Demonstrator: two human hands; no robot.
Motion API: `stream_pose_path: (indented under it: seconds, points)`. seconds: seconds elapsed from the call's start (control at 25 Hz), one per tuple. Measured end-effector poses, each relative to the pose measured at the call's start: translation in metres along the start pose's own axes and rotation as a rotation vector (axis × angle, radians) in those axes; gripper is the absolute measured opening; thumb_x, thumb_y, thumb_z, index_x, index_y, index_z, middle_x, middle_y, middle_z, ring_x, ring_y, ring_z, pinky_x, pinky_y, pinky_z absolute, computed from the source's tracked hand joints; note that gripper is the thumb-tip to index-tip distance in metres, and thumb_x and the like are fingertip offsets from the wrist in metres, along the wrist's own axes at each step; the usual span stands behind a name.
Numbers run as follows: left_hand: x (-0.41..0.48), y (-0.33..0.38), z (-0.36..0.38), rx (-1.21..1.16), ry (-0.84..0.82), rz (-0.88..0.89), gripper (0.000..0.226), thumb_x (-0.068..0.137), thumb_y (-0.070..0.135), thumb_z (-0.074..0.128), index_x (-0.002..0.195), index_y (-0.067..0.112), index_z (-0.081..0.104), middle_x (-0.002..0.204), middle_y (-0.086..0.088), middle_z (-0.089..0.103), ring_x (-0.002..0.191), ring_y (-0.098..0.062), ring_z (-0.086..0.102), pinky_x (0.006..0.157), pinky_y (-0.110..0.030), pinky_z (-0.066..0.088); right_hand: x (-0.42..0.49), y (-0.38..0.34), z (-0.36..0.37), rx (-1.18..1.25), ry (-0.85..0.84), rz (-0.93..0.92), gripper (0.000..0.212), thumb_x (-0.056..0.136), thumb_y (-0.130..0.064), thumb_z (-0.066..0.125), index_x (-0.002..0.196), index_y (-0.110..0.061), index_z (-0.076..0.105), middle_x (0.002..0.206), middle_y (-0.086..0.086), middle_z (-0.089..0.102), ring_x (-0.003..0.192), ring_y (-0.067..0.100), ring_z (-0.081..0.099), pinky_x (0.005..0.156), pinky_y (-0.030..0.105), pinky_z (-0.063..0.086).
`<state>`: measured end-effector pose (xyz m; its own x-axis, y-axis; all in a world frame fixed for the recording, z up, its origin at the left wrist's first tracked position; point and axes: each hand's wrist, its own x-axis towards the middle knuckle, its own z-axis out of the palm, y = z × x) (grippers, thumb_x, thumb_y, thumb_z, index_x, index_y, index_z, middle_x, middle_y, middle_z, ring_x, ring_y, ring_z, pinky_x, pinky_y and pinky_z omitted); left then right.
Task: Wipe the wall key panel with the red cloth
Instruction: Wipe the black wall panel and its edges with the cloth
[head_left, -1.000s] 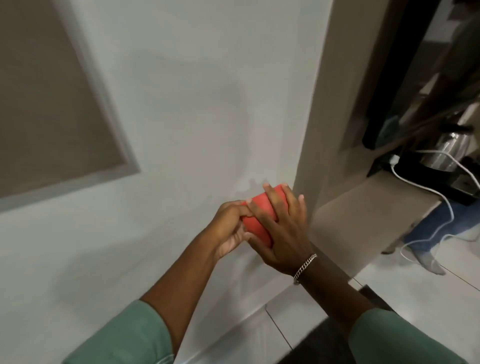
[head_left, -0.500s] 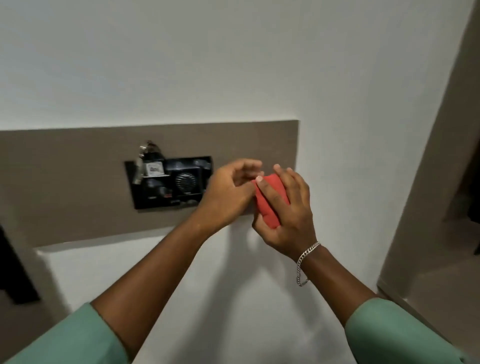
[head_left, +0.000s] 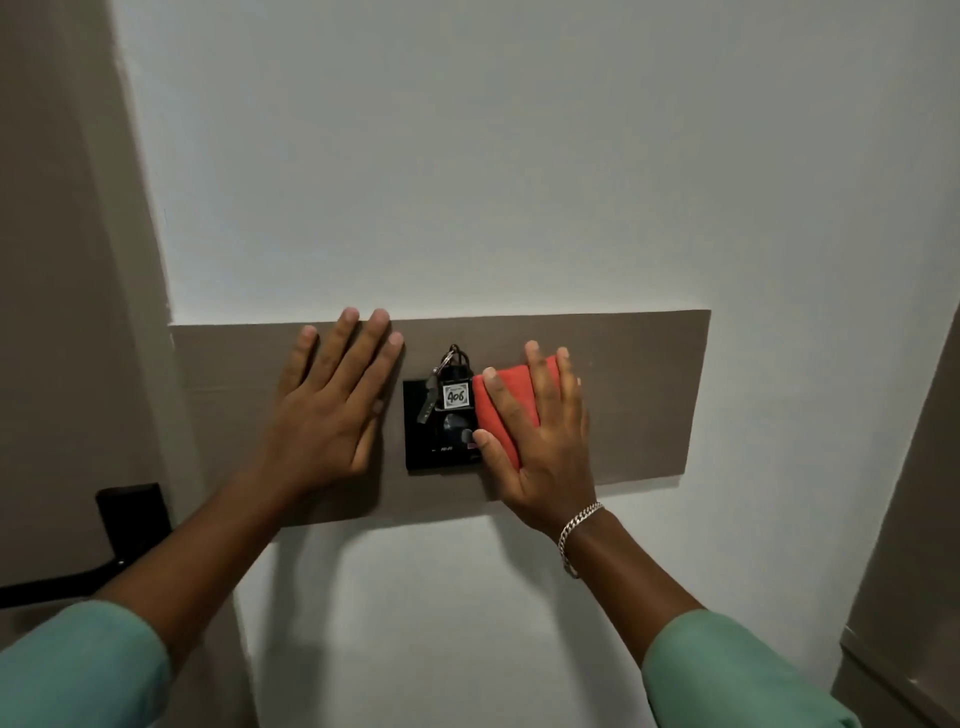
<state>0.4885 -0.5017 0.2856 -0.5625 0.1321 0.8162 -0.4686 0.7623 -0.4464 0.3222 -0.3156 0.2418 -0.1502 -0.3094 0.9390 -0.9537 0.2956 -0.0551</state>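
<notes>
At the far left a dark door handle (head_left: 132, 512) sits low on the brown door, well clear of my work. My left hand (head_left: 324, 410) lies flat on the grey-brown wall strip (head_left: 639, 395), fingers spread wide and holding nothing; I judge it is there to steady me while the other hand rubs. Just beside its fingertips, to the right, is the black key panel (head_left: 434, 441), set into the strip. A bunch of keys (head_left: 441, 382) with a white tag reading 406 (head_left: 456, 397) hangs over the panel's upper part, so I will likely have to work around it or risk knocking it loose. Next comes the red cloth (head_left: 506, 410), folded into a thick pad so it fills my palm. My right hand (head_left: 540, 441) presses it flat against the wall, fingers laid over the top, thumb hooked round its left edge. The cloth covers the panel's right edge and the strip beside it. Most of the black face is still uncovered, so I judge the wiping has barely begun. A silver bracelet (head_left: 576, 535) hangs at that wrist.
</notes>
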Motion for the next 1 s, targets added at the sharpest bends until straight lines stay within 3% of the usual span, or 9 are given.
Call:
stream_pose_path:
  seconds: [0.16, 0.32, 0.48, 0.64, 0.8, 0.92, 1.0]
  points:
    - [-0.001, 0.001, 0.015, 0.126, 0.061, -0.023, 0.071, 0.095, 0.042, 0.032, 0.157, 0.011, 0.017, 0.167, -0.01, 0.013, 0.154, -0.029, 0.01, 0.124, -0.052, 0.004, -0.01, 0.022, 0.005, -0.045, 0.026, -0.027, 0.054, 0.095, -0.051, 0.044, 0.146, -0.03, 0.041, 0.16, 0.016, 0.031, 0.151, 0.043, 0.017, 0.118, 0.065, 0.024]
    - [-0.002, 0.0, 0.018, 0.157, 0.103, -0.032, 0.073, 0.095, 0.043, 0.032, 0.157, 0.009, 0.017, 0.167, -0.01, 0.011, 0.154, -0.029, 0.011, 0.124, -0.051, 0.002, 0.0, 0.008, 0.015, 0.012, 0.089, 0.104, 0.052, 0.098, -0.055, 0.037, 0.146, -0.034, 0.043, 0.163, 0.012, 0.027, 0.154, 0.039, 0.011, 0.124, 0.058, 0.012]
    - [-0.002, 0.003, 0.019, 0.154, 0.117, -0.054, 0.074, 0.095, 0.043, 0.033, 0.157, 0.006, 0.015, 0.166, -0.012, 0.007, 0.154, -0.028, 0.009, 0.124, -0.051, 0.003, -0.001, 0.025, 0.013, -0.015, 0.083, -0.124, 0.048, 0.098, -0.051, 0.041, 0.139, -0.031, 0.051, 0.156, 0.016, 0.038, 0.149, 0.043, 0.024, 0.119, 0.065, 0.021]
    - [-0.004, 0.007, 0.023, 0.159, 0.119, -0.092, 0.075, 0.095, 0.043, 0.031, 0.157, 0.005, 0.014, 0.165, -0.014, 0.01, 0.155, -0.027, 0.005, 0.124, -0.051, 0.003, 0.003, 0.02, 0.016, 0.05, 0.135, -0.017, 0.044, 0.097, -0.05, 0.043, 0.136, -0.032, 0.054, 0.157, 0.014, 0.038, 0.151, 0.039, 0.022, 0.123, 0.06, 0.015]
    - [-0.005, 0.007, 0.023, 0.159, 0.124, -0.091, 0.075, 0.095, 0.044, 0.032, 0.157, 0.005, 0.015, 0.165, -0.015, 0.011, 0.155, -0.027, 0.005, 0.124, -0.052, 0.005, 0.006, 0.032, 0.01, 0.025, 0.11, -0.193, 0.044, 0.096, -0.05, 0.045, 0.132, -0.028, 0.059, 0.152, 0.018, 0.044, 0.147, 0.042, 0.03, 0.12, 0.064, 0.02]
    - [-0.005, 0.008, 0.022, 0.169, 0.139, -0.093, 0.075, 0.095, 0.044, 0.033, 0.156, 0.005, 0.015, 0.164, -0.015, 0.013, 0.154, -0.028, 0.008, 0.123, -0.052, 0.007, 0.007, 0.035, 0.008, 0.041, 0.13, -0.104, 0.044, 0.096, -0.048, 0.046, 0.131, -0.027, 0.061, 0.152, 0.019, 0.043, 0.147, 0.042, 0.029, 0.12, 0.065, 0.02]
    - [-0.005, 0.007, 0.022, 0.167, 0.147, -0.085, 0.075, 0.095, 0.044, 0.033, 0.156, 0.005, 0.016, 0.164, -0.016, 0.015, 0.154, -0.028, 0.01, 0.123, -0.052, 0.007, 0.011, 0.026, 0.013, 0.015, 0.123, -0.158, 0.044, 0.097, -0.049, 0.047, 0.133, -0.028, 0.06, 0.154, 0.017, 0.042, 0.148, 0.041, 0.028, 0.122, 0.062, 0.016]
